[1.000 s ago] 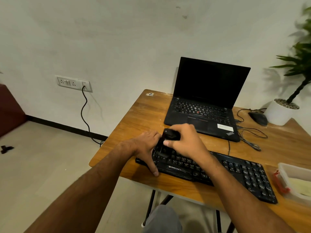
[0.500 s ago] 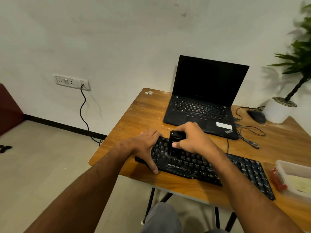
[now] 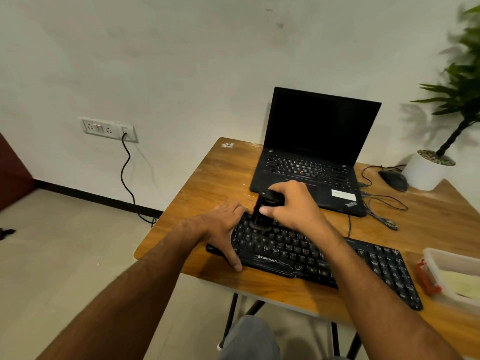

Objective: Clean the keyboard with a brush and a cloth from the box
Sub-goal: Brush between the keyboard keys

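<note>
**A:** The keyboard (image 3: 311,255) lay across the lower centre of the frame, on the wooden table (image 3: 207,183), running down toward the lower right. The left hand (image 3: 223,227) lay on its near-left end, fingers fairly straight and spread over the corner, thumb down the front edge.

**B:** That looked like a bracing hand to me. A flat plastic board like that is light, I'd judge, and would skate on smooth wood under a sideways stroke.

**A:** Just right of it, the right hand (image 3: 291,206) was curled around the black brush (image 3: 262,211), thumb and fingers clamped on the upper handle. The brush stood nearly upright, its lower end down among the upper-left keys.

**B:** The handle read as rigid, and the top seemed the sensible place to hold it. The bristles were too dark and blurred to make out. Keycaps can pop off, so light strokes would suit.

**A:** Both forearms came in from the bottom edge, the right wrist bent over the key rows.

**B:** And the cloth?

**A:** The clear box (image 3: 449,279) sat at the lower right edge, just beside the keyboard's far end, with something pale inside. Whether that was the cloth, I couldn't tell.
</note>
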`<state>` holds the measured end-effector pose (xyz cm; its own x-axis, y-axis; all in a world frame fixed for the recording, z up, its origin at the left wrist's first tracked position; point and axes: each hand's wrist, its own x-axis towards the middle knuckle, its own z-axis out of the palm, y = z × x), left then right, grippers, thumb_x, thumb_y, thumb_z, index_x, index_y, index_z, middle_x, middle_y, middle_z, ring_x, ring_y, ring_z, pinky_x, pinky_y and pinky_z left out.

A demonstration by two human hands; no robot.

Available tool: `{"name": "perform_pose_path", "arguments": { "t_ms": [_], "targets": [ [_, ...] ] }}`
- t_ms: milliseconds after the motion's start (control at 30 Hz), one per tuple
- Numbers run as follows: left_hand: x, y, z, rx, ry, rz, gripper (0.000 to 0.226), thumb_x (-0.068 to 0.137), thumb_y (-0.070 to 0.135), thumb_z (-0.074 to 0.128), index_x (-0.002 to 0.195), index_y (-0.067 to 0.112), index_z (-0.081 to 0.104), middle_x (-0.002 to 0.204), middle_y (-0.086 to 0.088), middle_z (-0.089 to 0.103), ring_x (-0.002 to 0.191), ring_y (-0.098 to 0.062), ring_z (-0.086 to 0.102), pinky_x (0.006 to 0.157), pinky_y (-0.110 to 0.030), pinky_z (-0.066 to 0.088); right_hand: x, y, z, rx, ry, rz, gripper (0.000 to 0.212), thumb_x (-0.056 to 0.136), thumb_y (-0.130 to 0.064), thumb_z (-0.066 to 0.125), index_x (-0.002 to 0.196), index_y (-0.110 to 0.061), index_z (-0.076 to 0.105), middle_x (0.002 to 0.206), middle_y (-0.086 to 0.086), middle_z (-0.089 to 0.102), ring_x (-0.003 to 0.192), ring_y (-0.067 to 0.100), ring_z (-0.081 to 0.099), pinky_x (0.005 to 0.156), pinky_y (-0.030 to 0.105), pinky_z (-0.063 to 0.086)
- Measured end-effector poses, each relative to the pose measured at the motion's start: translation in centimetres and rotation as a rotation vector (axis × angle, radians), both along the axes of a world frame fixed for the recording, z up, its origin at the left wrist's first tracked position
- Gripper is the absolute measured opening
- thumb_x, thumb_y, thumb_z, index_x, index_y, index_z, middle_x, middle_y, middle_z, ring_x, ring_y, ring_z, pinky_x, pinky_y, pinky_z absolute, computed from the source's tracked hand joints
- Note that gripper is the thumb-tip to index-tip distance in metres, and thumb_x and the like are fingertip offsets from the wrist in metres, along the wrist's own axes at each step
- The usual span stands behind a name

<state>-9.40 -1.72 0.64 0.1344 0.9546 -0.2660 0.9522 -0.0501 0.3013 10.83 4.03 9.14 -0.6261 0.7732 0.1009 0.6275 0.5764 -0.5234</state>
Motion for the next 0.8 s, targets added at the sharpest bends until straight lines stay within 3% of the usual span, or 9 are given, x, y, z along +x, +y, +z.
{"name": "perform_pose_path", "arguments": {
  "t_ms": [233, 400, 567, 700, 800],
  "targets": [
    [0.2, 0.1, 0.2, -0.008, 0.009, 0.001, 0.135, 0.041, 0.073, 0.093, 0.150, 0.031, 0.026, 0.145, 0.009, 0.033, 0.134, -0.015, 0.033, 0.120, -0.048, 0.036, 0.4, 0.5, -0.3, -0.020, -0.155, -0.011, 0.021, 0.078, -0.023, 0.084, 0.095, -0.020, 0.073, 0.084, -0.006, 0.065, 0.083, 0.013, 0.062, 0.057, 0.021, 0.039],
    [0.1, 0.0, 0.1, -0.006, 0.015, -0.009, 0.137, 0.042, 0.072, 0.094, 0.152, 0.030, 0.024, 0.144, 0.010, 0.032, 0.134, -0.014, 0.032, 0.120, -0.048, 0.035, -0.6, 0.8, -0.6, 0.007, 0.052, -0.039, 0.017, 0.077, -0.027, 0.085, 0.084, -0.023, 0.069, 0.078, -0.008, 0.065, 0.082, 0.015, 0.061, 0.064, 0.026, 0.041],
    [0.3, 0.0, 0.2, 0.001, 0.024, -0.009, 0.136, 0.044, 0.072, 0.094, 0.152, 0.029, 0.024, 0.145, 0.009, 0.032, 0.135, -0.015, 0.032, 0.120, -0.048, 0.035, -0.4, 0.9, -1.0, -0.113, -0.057, 0.035, 0.019, 0.077, -0.025, 0.086, 0.088, -0.021, 0.071, 0.082, -0.003, 0.068, 0.076, 0.013, 0.063, 0.060, 0.024, 0.044],
    [0.3, -0.1, 0.2, -0.008, 0.025, -0.009, 0.135, 0.044, 0.071, 0.094, 0.152, 0.028, 0.025, 0.143, 0.008, 0.033, 0.132, -0.015, 0.033, 0.119, -0.048, 0.037, -0.6, 1.0, -1.0, -0.042, 0.056, -0.053, 0.022, 0.077, -0.025, 0.085, 0.095, -0.019, 0.075, 0.086, -0.003, 0.068, 0.086, 0.015, 0.063, 0.070, 0.026, 0.044],
    [0.2, -0.2, 0.1, 0.006, 0.027, -0.015, 0.136, 0.043, 0.074, 0.093, 0.151, 0.028, 0.025, 0.141, 0.009, 0.033, 0.131, -0.015, 0.033, 0.119, -0.048, 0.037, -1.0, 0.4, -2.1, -0.064, 0.019, -0.025, 0.019, 0.077, -0.025, 0.085, 0.091, -0.020, 0.073, 0.083, -0.004, 0.067, 0.082, 0.014, 0.063, 0.063, 0.025, 0.043]
  ]
}}
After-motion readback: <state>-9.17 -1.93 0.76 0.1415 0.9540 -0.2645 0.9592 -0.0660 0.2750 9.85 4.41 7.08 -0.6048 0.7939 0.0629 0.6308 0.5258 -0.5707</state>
